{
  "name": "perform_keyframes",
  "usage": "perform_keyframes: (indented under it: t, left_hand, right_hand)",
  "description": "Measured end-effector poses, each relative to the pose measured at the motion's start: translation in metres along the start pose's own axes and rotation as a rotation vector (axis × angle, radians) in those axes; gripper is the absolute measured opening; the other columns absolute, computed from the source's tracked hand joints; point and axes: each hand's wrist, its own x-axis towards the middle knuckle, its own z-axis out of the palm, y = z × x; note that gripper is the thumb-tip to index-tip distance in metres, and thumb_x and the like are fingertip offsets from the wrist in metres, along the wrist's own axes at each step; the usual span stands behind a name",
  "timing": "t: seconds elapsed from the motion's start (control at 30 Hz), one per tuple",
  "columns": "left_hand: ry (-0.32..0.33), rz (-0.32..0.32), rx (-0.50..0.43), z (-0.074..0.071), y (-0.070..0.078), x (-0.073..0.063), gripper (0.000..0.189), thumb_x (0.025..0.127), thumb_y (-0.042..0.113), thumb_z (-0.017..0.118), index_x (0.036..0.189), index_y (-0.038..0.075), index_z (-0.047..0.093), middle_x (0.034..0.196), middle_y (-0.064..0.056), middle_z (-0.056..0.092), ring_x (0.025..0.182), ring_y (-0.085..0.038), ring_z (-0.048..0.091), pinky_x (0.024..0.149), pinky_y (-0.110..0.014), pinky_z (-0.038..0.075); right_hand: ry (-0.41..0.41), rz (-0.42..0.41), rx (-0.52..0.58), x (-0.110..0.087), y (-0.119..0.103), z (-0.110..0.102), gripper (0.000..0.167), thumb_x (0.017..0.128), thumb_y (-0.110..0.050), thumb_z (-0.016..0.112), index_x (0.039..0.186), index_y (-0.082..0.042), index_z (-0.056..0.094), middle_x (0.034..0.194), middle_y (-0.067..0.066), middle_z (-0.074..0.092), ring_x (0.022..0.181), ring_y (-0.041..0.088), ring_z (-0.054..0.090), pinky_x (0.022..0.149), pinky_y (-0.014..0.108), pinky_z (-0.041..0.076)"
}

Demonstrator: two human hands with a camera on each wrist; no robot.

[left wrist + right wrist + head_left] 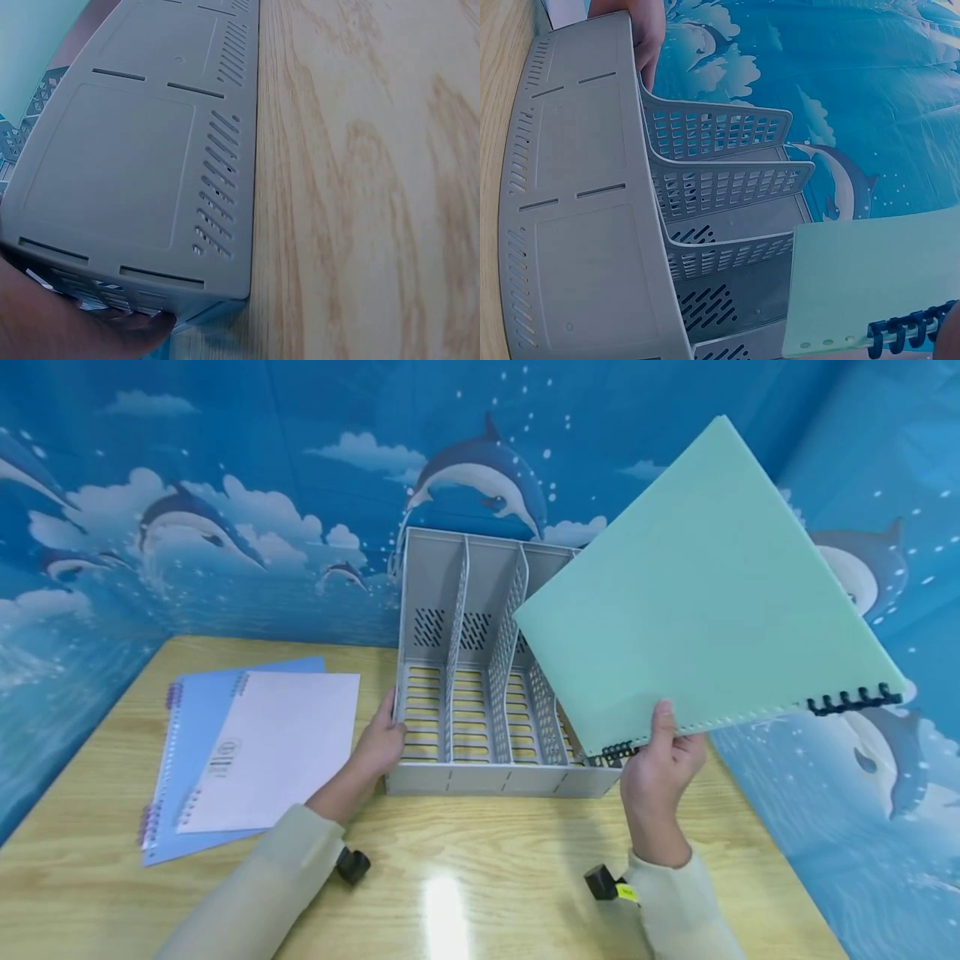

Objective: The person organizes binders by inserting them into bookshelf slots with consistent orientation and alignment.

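A grey file rack (pixel 492 779) with upright perforated dividers (pixel 727 172) stands on the table. At its left side, my left hand (pixel 381 739) grips the side wall near the front corner; the left wrist view shows its fingers (pixel 142 330) against the rack's end. My right hand (pixel 663 777) pinches a green ring-bound notebook (pixel 712 585) by its bound lower edge, thumb on the cover. The notebook is raised and tilted over the rack's right part, hiding the compartments there. Black binding rings (pixel 907 330) show along its edge. The compartments in sight at the left hold nothing.
Left of the rack, a white spiral notebook (pixel 277 752) lies on top of a blue one (pixel 176 760) on the wooden table (pixel 420 877). A dolphin-printed blue curtain (pixel 262 443) hangs behind and along the right side.
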Motion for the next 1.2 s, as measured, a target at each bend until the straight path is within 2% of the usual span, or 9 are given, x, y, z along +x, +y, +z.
perform_keyframes:
  t: [0.13,0.33,0.5,0.63,0.7,0.8,1.0,1.2]
  left_hand:
    - [0.007,0.016,-0.001,0.000,0.000,0.001,0.070,0.096,-0.002,0.030,0.158,0.015,0.003,0.159,-0.020,0.018,0.143,-0.042,0.019,0.117,-0.054,0.014]
    - [0.008,0.031,0.013,0.000,0.000,0.001,0.071,0.094,-0.003,0.030,0.157,0.015,0.003,0.159,-0.020,0.017,0.144,-0.041,0.018,0.118,-0.053,0.014]
    - [0.016,0.055,0.017,-0.001,-0.001,0.000,0.071,0.093,-0.004,0.030,0.157,0.011,0.004,0.158,-0.022,0.018,0.143,-0.042,0.019,0.117,-0.053,0.015]
    - [0.013,0.049,0.024,-0.001,0.000,-0.001,0.072,0.094,-0.004,0.030,0.157,0.013,0.003,0.159,-0.020,0.017,0.144,-0.041,0.018,0.118,-0.052,0.015]
    - [0.014,0.043,0.027,-0.001,0.000,-0.001,0.072,0.093,-0.004,0.030,0.157,0.014,0.002,0.159,-0.019,0.017,0.144,-0.040,0.018,0.118,-0.051,0.015]
    - [0.015,0.051,0.028,-0.001,0.000,-0.001,0.072,0.093,-0.005,0.030,0.157,0.013,0.002,0.159,-0.021,0.016,0.144,-0.041,0.018,0.118,-0.052,0.015]
    - [0.017,0.036,0.018,0.000,-0.001,-0.002,0.072,0.093,-0.004,0.030,0.157,0.014,0.003,0.159,-0.019,0.017,0.144,-0.040,0.018,0.118,-0.051,0.014]
    - [0.022,0.025,0.024,0.000,-0.001,-0.002,0.072,0.094,-0.003,0.031,0.158,0.016,0.003,0.159,-0.019,0.018,0.144,-0.040,0.019,0.118,-0.052,0.014]
  right_hand:
    - [0.009,-0.018,-0.016,0.000,-0.002,0.001,0.022,0.100,-0.001,0.048,0.117,0.009,0.057,0.100,0.016,0.065,0.093,0.026,0.066,0.089,0.037,0.054]
    - [0.100,-0.105,0.008,-0.002,-0.002,0.006,0.023,0.098,0.003,0.049,0.119,0.008,0.057,0.105,0.019,0.066,0.097,0.027,0.065,0.089,0.038,0.053]
    - [0.096,-0.182,-0.024,-0.004,0.001,0.011,0.027,0.097,0.007,0.044,0.122,0.007,0.054,0.107,0.020,0.064,0.096,0.026,0.062,0.086,0.036,0.051]
    - [0.084,-0.213,-0.048,-0.005,0.003,0.016,0.025,0.097,0.007,0.042,0.118,0.008,0.056,0.098,0.017,0.064,0.087,0.023,0.061,0.079,0.033,0.051]
    - [0.061,-0.207,-0.067,-0.006,0.004,0.019,0.023,0.098,0.005,0.041,0.116,0.008,0.057,0.092,0.015,0.062,0.081,0.020,0.059,0.076,0.032,0.050]
    - [0.032,-0.165,-0.101,-0.007,0.007,0.022,0.025,0.100,0.000,0.043,0.119,0.007,0.058,0.092,0.013,0.063,0.082,0.020,0.059,0.076,0.032,0.050]
    - [0.013,-0.083,-0.165,-0.008,0.015,0.023,0.028,0.102,-0.005,0.043,0.126,0.004,0.056,0.111,0.017,0.066,0.104,0.027,0.064,0.092,0.036,0.053]
    - [0.004,-0.019,-0.193,-0.009,0.024,0.023,0.029,0.103,-0.008,0.044,0.127,0.002,0.056,0.116,0.016,0.065,0.111,0.027,0.062,0.096,0.038,0.051]
